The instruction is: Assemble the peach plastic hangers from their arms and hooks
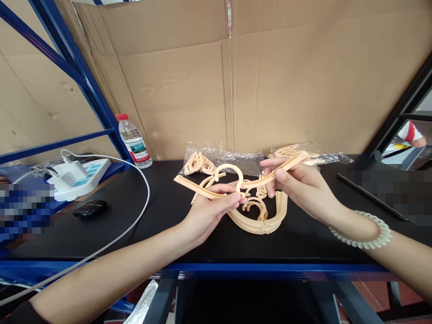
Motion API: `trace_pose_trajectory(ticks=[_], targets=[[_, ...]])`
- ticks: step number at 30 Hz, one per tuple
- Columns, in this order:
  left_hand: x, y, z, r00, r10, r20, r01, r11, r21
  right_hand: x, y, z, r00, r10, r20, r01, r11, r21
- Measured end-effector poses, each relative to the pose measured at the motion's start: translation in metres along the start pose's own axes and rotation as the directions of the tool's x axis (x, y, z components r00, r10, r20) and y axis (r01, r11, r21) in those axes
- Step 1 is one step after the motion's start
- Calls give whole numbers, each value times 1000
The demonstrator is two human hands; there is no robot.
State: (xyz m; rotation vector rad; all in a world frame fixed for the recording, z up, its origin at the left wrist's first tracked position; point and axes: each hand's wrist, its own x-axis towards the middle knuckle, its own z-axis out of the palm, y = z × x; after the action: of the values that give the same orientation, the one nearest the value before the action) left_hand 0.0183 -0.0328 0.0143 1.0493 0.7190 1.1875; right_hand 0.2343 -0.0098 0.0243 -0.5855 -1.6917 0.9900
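A cream plastic folding hanger [199, 188] is held up above the black table, its two arms spread and its hook pointing upward. My left hand [211, 211] pinches it near the centre, just below the hook. My right hand [300, 186] grips the right arm of the same hanger between thumb and fingers, close to its outer end. Beneath and behind my hands lie more cream hangers [261, 225], some partly covered by the held one and by my fingers.
Clear plastic bags [236, 162] with hanger parts [199, 163] lie along the cardboard wall [168, 90]. To the left stand a water bottle [135, 141], a power strip [91, 180] with a white cable [148, 193], and a black case [89, 208]. A dark flat panel [371, 195] lies right.
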Motion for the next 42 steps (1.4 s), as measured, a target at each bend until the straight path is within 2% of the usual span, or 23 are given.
trace_pose_trajectory(ticks=[7,11,15,19,24,26,29,34,38,42], targets=[[-2,-3,0,999,49,-2,-48,998,47,-3,7,10,999,42,14,-42,999,-30],[-4,-4,0,997,47,60,-51,997,54,-6,9,21,984,135,116,-142,989,52],[-5,-5,1,990,80,119,-87,995,52,-7,9,27,984,142,109,-154,982,106],[-6,-6,-1,982,155,106,-160,986,42,-9,8,24,985,148,86,-164,962,218],[-4,-6,-4,978,184,100,-194,976,99,-13,6,24,966,204,162,-242,930,276],[-3,-6,-5,973,211,97,-222,967,126,-15,4,26,972,189,140,-220,938,266],[-2,-5,-6,956,251,154,-277,943,183,-16,2,30,987,142,81,-156,965,208],[-4,0,-5,922,320,218,-379,864,333,-19,-1,34,998,62,-29,-58,992,115],[-5,3,-5,912,338,233,-407,815,413,-22,-1,38,993,67,-99,-57,993,100],[-5,6,-6,908,324,267,-414,794,446,-23,-3,40,991,69,-114,-59,994,96]])
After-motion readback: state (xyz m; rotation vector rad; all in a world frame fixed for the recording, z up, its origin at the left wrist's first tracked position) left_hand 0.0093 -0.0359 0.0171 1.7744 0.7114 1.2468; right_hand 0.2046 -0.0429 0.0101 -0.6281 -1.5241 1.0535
